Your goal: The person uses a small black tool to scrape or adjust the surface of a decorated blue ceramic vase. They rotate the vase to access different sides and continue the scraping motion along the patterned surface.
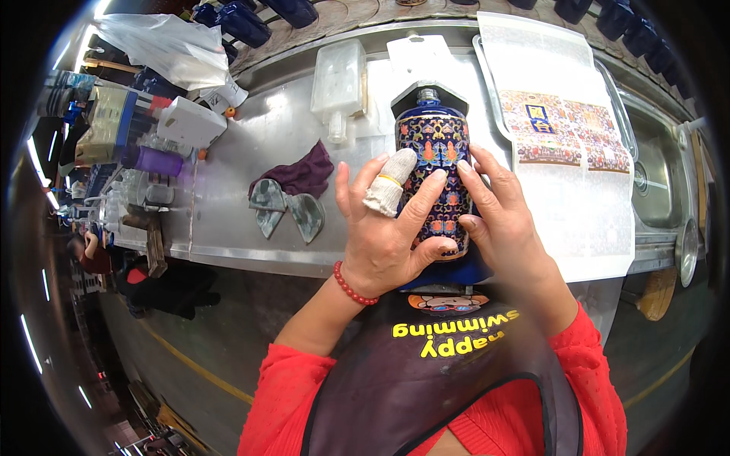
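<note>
Bottle (435, 163), dark blue and covered with a bright flower pattern, lay lengthwise on the metal table (251, 144) in front of the person, its short neck pointing away from them and its base toward their apron (456, 357). Both hands were wrapped round it. The left hand (384, 235) gripped the bottle from the left side, thumb pressed across the lower part of the pattern; its forefinger wore a white cloth wrap (389, 184) held by a yellow band, and a red bead bracelet (351, 286) circled the wrist. The right hand (498, 216) clasped the bottle from the right, fingers laid flat along its side and fingertips touching the decorated surface.

Just right of the bottle lay a white sheet (563, 190) carrying printed panels in the same colourful pattern, resting on a tray beside a sink (658, 175). Left of the hands, a purple rag (304, 173) sat on the table, with grey-green scraps (285, 209) touching its lower edge. Behind the bottle stood a cloudy plastic container (338, 80). Farther left were a white box (190, 120) and a purple cup (156, 161), well apart from the hands. More dark blue bottles (243, 23) lined the far edge.
</note>
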Tool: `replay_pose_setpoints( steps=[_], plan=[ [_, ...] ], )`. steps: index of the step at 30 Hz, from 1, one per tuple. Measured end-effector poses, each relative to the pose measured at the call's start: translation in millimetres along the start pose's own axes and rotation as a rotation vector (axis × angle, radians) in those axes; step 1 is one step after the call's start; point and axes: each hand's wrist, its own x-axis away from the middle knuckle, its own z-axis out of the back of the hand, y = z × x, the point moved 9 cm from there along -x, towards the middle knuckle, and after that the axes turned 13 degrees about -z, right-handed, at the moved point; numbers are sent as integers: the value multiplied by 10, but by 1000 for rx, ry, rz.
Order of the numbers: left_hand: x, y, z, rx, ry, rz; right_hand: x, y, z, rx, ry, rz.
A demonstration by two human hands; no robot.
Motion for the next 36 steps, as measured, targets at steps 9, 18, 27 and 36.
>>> replay_pose_setpoints(
  steps=[9, 18, 27, 36],
  plan=[
    [-26, 15, -31, -8, -23, 31, 19, 13, 3, -16, 0, -6],
    [10, 71, -23, -70, -73, -17, 29, -35, 20, 21, -12, 23],
    [11, 75, -77, -4, -79, -16, 50, -89, 6, 55, -9, 28],
    [7, -22, -119, 104, -25, -8, 56, -54, -21, 48, -15, -19]
  ],
)
